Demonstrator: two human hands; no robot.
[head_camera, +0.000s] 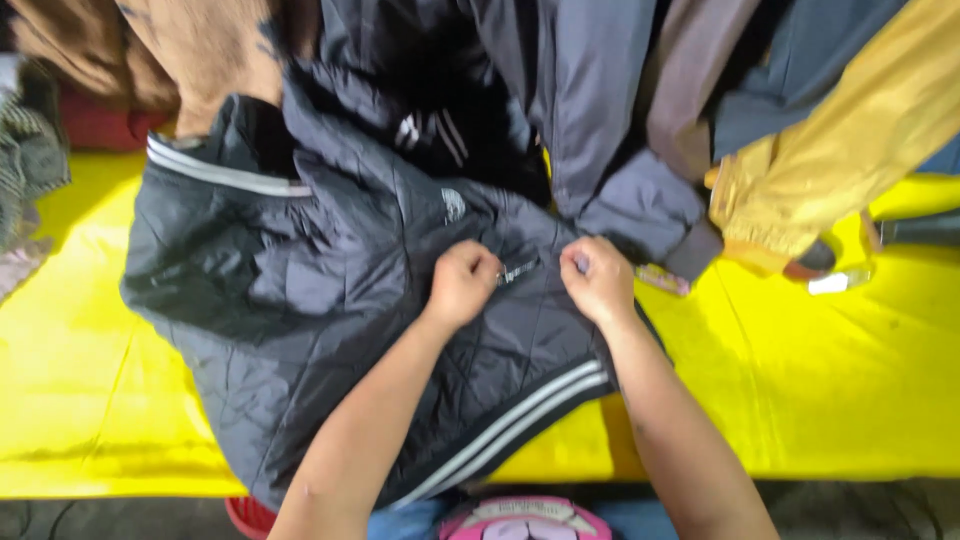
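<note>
A dark quilted jacket (300, 290) with white stripes at collar and hem lies spread on a yellow sheet (820, 380). My left hand (462, 282) is closed on the jacket's front by the zip, pinching the small silver zip pull (519, 270). Just to its right, my right hand (597, 278) is closed on the fabric edge at the zip. Both forearms reach in from the bottom of the view.
Hanging clothes crowd the top: a brown garment (170, 50), grey-blue jackets (590, 100), a mustard yellow jacket (840, 150). A striped knit item (28, 150) lies at the left edge. A red basket rim (250, 515) shows at the bottom.
</note>
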